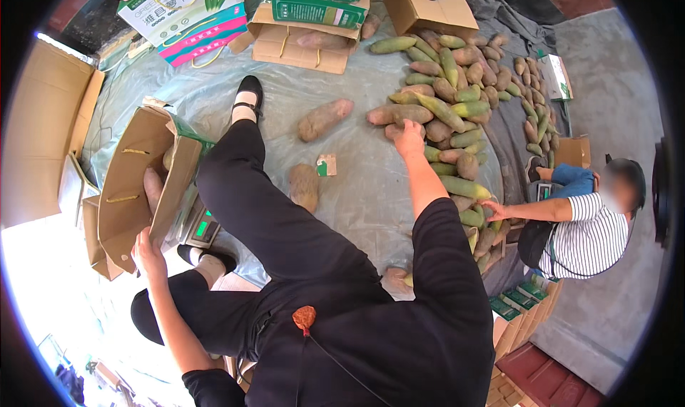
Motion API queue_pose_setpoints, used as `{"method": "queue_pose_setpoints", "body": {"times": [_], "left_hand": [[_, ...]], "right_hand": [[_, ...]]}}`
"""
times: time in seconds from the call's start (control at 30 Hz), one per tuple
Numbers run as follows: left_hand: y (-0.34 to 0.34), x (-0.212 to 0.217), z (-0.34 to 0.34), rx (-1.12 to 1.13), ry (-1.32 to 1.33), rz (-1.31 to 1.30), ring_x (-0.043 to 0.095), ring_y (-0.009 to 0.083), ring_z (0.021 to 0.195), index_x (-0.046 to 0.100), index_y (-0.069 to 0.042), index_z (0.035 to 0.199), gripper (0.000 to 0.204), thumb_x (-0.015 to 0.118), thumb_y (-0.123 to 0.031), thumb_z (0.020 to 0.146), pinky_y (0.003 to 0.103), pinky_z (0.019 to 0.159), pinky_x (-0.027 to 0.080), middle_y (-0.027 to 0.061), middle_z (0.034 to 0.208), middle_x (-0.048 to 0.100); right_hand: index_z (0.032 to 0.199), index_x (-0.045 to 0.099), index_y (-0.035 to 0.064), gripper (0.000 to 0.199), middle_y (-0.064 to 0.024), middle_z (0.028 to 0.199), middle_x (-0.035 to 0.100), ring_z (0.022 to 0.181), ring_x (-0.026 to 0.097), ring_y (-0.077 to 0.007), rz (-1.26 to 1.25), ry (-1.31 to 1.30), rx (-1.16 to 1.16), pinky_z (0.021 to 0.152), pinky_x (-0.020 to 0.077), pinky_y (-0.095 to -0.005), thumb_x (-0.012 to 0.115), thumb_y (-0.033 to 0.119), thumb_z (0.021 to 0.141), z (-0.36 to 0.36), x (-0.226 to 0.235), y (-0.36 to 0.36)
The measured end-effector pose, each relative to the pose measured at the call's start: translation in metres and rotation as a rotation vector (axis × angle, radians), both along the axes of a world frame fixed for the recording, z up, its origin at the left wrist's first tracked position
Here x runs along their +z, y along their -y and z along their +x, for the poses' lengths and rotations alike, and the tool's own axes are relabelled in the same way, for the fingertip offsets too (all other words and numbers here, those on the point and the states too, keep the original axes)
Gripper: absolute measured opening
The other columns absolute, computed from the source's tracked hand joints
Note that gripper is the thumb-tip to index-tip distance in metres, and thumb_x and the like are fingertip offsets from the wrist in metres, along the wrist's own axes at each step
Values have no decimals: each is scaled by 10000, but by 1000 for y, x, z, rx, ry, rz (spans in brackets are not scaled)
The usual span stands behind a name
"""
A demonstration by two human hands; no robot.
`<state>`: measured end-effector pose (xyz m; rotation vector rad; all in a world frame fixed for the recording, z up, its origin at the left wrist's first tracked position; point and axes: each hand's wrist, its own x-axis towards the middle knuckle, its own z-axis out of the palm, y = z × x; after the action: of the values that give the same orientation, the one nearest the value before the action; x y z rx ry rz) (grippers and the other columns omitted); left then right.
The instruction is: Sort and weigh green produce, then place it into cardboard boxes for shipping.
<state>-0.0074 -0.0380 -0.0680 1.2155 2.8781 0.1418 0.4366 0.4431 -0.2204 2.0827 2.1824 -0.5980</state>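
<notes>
Left hand [149, 257] touches a carton [177, 189], right hand [409, 139] a root vegetable [394, 131]

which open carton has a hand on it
The carton beside the green-lit scale at left: the left hand touches its edge, but no other carton.

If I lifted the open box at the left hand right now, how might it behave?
The open box would probably feel heavier than bare cardboard, since a pinkish root vegetable lies inside. Its thin walls would likely flex under a hard push. The cord handles look soft, so they may flop.
</notes>
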Motion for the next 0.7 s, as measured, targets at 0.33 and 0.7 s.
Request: {"method": "queue_pose_setpoints", "body": {"times": [0.33, 0.7], "left_hand": [[-4, 3, 4, 15, -25, -11, 548, 312, 977, 538, -51, 1082, 337, 548, 6, 750, 415, 871, 376, 132, 985, 590], [-4, 1, 4, 43, -20, -30, 549, 325, 953, 542, -38, 1068, 325, 549, 18, 748, 414, 873, 376, 141, 967, 588]], "right_hand": [[1424, 245, 204, 809, -60, 1523, 91, 1175, 499, -307, -155, 225, 75, 932, 448, -401, 652, 267, 727, -32, 42, -46], [1407, 254, 167, 872, -93, 1520, 69, 1244, 430, -282, -252, 237, 59, 997, 401, -388, 690, 300, 663, -32, 26, -56]]}}
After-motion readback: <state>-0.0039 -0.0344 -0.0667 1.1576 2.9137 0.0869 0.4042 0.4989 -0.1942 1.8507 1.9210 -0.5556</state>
